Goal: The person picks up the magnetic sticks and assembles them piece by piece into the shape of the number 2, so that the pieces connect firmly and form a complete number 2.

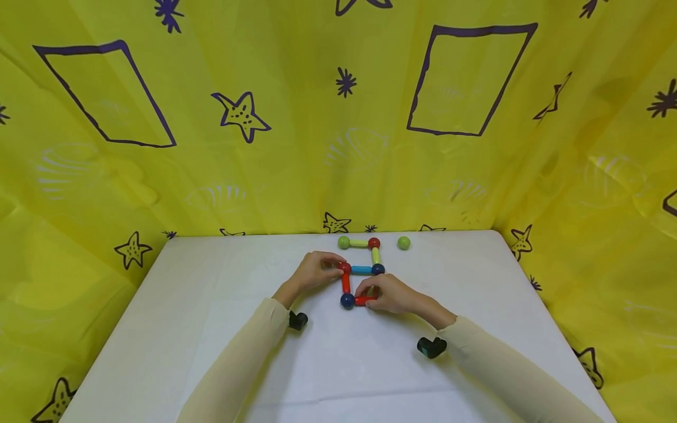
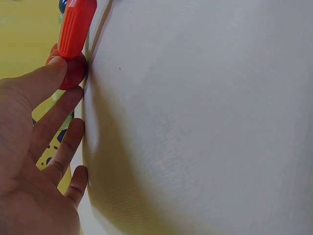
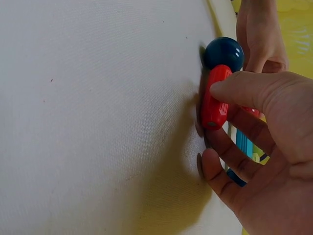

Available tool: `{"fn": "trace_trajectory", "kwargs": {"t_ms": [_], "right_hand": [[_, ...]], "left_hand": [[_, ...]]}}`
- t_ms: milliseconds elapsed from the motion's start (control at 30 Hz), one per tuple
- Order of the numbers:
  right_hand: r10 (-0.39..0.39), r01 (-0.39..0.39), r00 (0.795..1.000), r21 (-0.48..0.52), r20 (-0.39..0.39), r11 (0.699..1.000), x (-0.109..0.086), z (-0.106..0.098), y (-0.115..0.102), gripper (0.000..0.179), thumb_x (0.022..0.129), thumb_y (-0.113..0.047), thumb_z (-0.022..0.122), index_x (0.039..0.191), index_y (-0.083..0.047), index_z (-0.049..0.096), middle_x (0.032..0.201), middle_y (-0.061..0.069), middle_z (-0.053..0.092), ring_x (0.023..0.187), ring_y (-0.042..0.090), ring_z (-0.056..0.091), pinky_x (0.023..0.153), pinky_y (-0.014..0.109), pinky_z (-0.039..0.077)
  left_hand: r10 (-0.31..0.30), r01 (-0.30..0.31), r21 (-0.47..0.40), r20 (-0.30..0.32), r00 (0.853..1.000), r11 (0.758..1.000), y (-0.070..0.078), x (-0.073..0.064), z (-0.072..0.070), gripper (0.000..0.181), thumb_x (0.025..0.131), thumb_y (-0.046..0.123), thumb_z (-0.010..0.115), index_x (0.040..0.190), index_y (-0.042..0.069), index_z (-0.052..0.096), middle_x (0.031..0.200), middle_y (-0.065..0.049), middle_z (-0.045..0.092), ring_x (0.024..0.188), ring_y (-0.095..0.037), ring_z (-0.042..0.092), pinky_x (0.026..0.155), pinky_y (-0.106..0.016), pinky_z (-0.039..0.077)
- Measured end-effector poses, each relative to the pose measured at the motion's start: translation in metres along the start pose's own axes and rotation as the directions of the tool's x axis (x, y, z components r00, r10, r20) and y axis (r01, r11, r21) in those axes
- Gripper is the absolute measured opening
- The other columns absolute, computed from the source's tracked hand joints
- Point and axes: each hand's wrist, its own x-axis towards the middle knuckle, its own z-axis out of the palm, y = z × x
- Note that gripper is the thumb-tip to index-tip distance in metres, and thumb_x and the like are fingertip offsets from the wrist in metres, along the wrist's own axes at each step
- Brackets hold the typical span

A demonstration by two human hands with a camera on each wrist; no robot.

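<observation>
Sticks and balls form a connected shape on the white table. My left hand [image 1: 316,271] pinches the red ball [image 2: 74,73] at its middle left, with the thumb on one side. From that ball a red stick [image 1: 346,284] runs down to a dark blue ball [image 1: 347,301]. My right hand [image 1: 390,294] grips a second red stick [image 3: 215,98] between thumb and fingers; one end touches the dark blue ball, while the other end is bare. A blue stick [image 1: 362,270] joins the red ball to another dark blue ball [image 1: 378,269], just beyond my right hand.
Farther back, a yellow-green stick [image 1: 375,255] leads up to a red ball [image 1: 374,242]. Another yellow-green stick [image 1: 359,243] ends at a green ball [image 1: 344,242]. A loose green ball [image 1: 404,242] lies near the back edge. A yellow curtain [image 1: 296,176] hangs behind the table [image 1: 328,364].
</observation>
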Motion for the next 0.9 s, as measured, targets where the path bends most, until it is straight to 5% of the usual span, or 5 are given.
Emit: {"fn": "trace_trajectory", "kwargs": {"t_ms": [333, 567, 800, 900], "right_hand": [[-0.01, 0.01, 1.0, -0.001, 0.012, 1.0, -0.002, -0.002, -0.001, 0.026, 0.092, -0.007, 0.076, 0.117, -0.014, 0.073, 0.108, -0.002, 0.072, 0.094, 0.018, 0.061, 0.085, 0.031, 0.054], [-0.027, 0.028, 0.998, 0.008, -0.048, 1.0, -0.008, -0.013, -0.004, 0.034, 0.093, -0.008, 0.074, 0.127, -0.007, 0.067, 0.112, 0.009, 0.071, 0.09, 0.018, 0.065, 0.081, 0.029, 0.055], [-0.093, 0.093, 0.989, -0.008, -0.111, 0.996, -0.014, -0.035, 0.004, 0.037, 0.093, -0.006, 0.073, 0.129, -0.001, 0.064, 0.115, 0.016, 0.07, 0.099, 0.029, 0.066, 0.086, 0.047, 0.057], [-0.09, 0.086, 0.984, -0.035, -0.153, 0.996, -0.018, -0.046, 0.008, 0.04, 0.093, -0.007, 0.074, 0.131, -0.002, 0.063, 0.117, 0.018, 0.07, 0.098, 0.029, 0.067, 0.082, 0.043, 0.058]], "left_hand": [[0.004, -0.004, -0.001, -0.01, 1.0, 1.0, 0.002, -0.002, 0.0, 0.026, 0.093, 0.016, 0.078, 0.119, 0.011, 0.077, 0.105, 0.0, 0.077, 0.099, -0.017, 0.067, 0.097, -0.04, 0.051], [-0.01, 0.01, 0.006, -0.012, 1.0, 1.0, 0.002, -0.003, 0.0, 0.026, 0.092, 0.017, 0.078, 0.118, 0.013, 0.077, 0.104, 0.001, 0.076, 0.099, -0.017, 0.066, 0.098, -0.04, 0.051], [-0.02, 0.02, 0.013, -0.017, 1.0, 1.0, 0.003, -0.003, 0.001, 0.026, 0.093, 0.017, 0.078, 0.118, 0.013, 0.077, 0.104, 0.002, 0.076, 0.099, -0.017, 0.065, 0.098, -0.039, 0.051], [-0.021, 0.021, 0.022, -0.014, 1.0, 1.0, 0.004, -0.002, 0.001, 0.027, 0.093, 0.017, 0.078, 0.119, 0.012, 0.077, 0.104, 0.001, 0.076, 0.099, -0.017, 0.066, 0.098, -0.039, 0.051]]}}
